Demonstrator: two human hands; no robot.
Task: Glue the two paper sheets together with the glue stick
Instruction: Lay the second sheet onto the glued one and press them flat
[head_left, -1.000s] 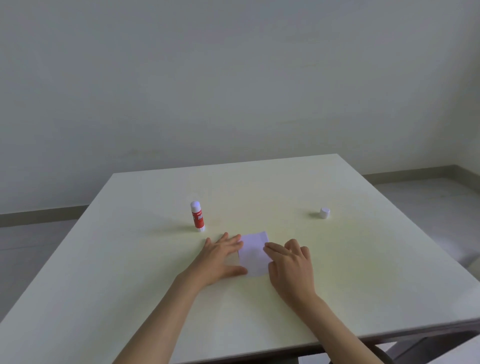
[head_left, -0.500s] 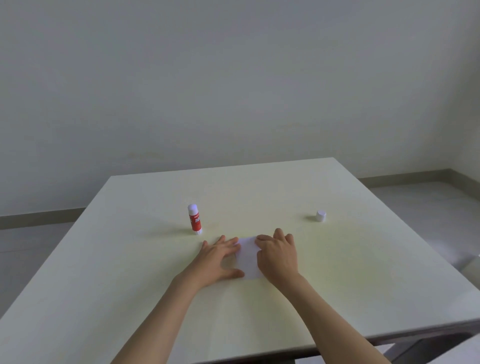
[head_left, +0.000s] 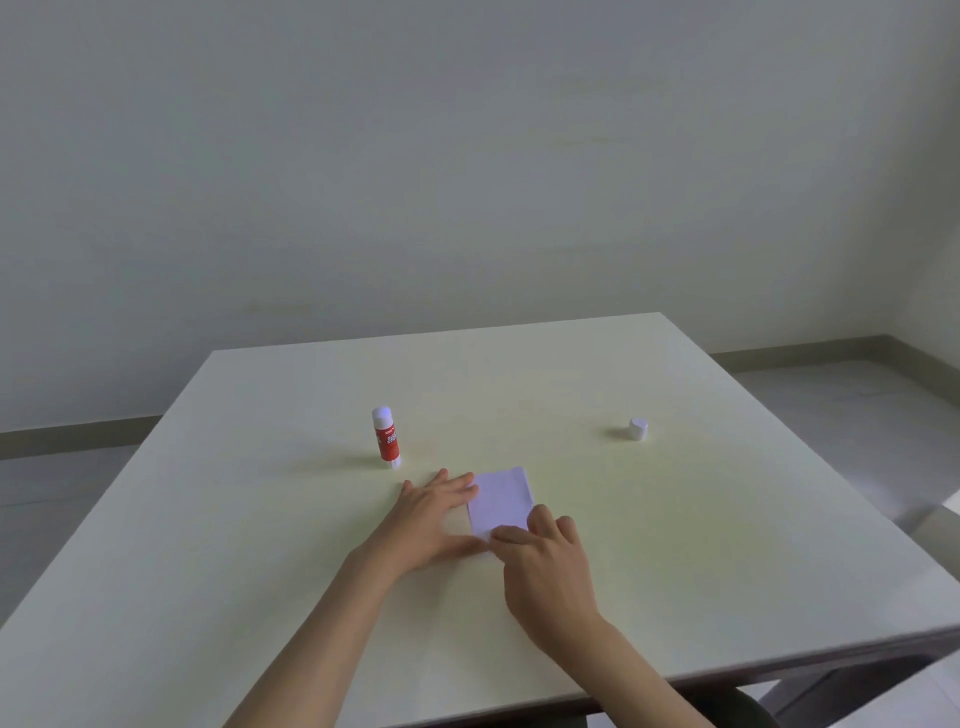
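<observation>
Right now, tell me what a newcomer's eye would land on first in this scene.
The red glue stick stands upright left of the table's middle, the only strong colour in view. Nearer the person, both hands press a small white paper flat: the left hand on its left edge, the right hand on its near corner. A small white cap sits alone to the right.

Head-worn camera looks forward and down over the table (head_left: 675, 545).
</observation>
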